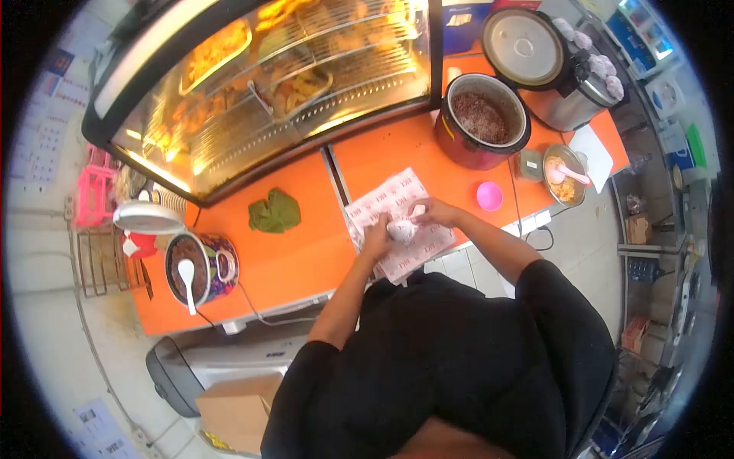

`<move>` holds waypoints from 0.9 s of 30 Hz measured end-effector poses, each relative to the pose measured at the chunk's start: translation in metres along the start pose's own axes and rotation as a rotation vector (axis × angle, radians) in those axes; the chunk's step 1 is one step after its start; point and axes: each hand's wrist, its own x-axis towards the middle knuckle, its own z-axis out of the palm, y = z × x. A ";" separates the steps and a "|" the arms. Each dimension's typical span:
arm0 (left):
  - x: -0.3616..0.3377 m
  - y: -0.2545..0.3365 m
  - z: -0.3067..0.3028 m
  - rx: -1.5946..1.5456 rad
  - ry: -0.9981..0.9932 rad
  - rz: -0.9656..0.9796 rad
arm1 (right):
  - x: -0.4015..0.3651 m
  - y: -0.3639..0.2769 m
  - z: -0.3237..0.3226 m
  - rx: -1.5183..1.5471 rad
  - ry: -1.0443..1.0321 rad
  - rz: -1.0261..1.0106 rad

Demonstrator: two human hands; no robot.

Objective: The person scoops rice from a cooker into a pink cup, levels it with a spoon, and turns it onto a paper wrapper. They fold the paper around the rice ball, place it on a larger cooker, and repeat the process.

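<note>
Between my hands is a small wrapped bundle (401, 229), white with pink print. My left hand (377, 236) grips its left side with bent fingers. From the right, my right hand (434, 213) pinches the top of its paper. What the bundle contains is hidden. Beneath both hands lies a stack of printed wrapping paper (405, 264), white with red lettering, at the front edge of the orange counter (306, 252). A pink cup (489, 196) stands right of my right hand. Farther left lies a crumpled green cloth (274, 211).
A lit glass display case (267, 99) with fried food spans the back. At right are a red rice cooker (459, 149) with its lid raised and a bowl (564, 191) with a pink spoon. Left, a pot (222, 256) holds a white paddle (187, 283).
</note>
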 end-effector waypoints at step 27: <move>0.081 0.331 -0.033 -0.374 -0.066 0.683 | -0.246 -0.141 -0.088 0.160 0.041 -0.353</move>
